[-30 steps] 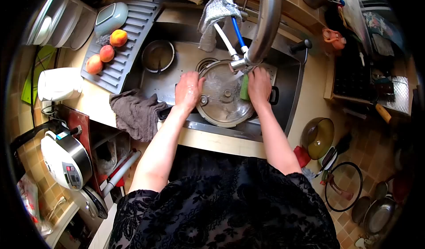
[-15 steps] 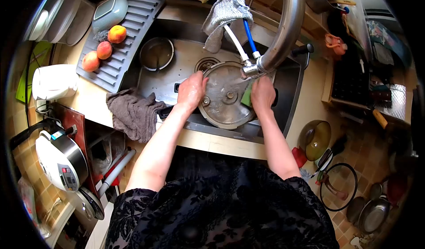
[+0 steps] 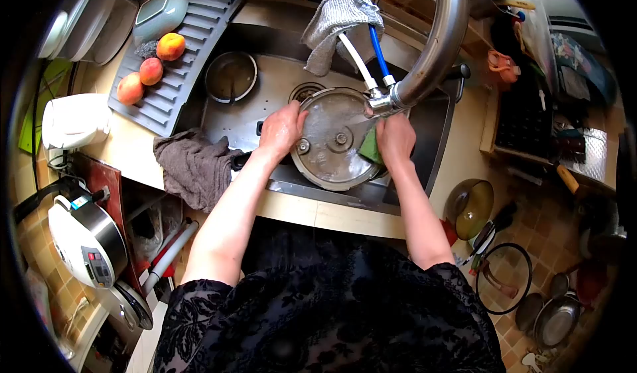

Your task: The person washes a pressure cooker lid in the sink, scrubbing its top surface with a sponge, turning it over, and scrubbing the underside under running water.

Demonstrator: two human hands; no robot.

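A round metal pressure cooker lid, wet and smeared with suds, is held over the sink with its inner side up. My left hand is closed on the lid's left rim, and a black handle shows partly beside the wrist. At the lid's right side my right hand is closed round a green sponge, which touches the lid. The tap reaches over the lid's upper right part, close to my right hand. A small metal pan sits in the sink's upper left.
Left of the sink, a grey draining rack carries peaches and a bluish dish. A brown towel hangs over the counter's front edge. A grey cloth drapes by the tap hoses. A glass bowl stands at right.
The view has shifted slightly. The green sponge shows a little more at the lid's right edge. Both hands keep their hold.
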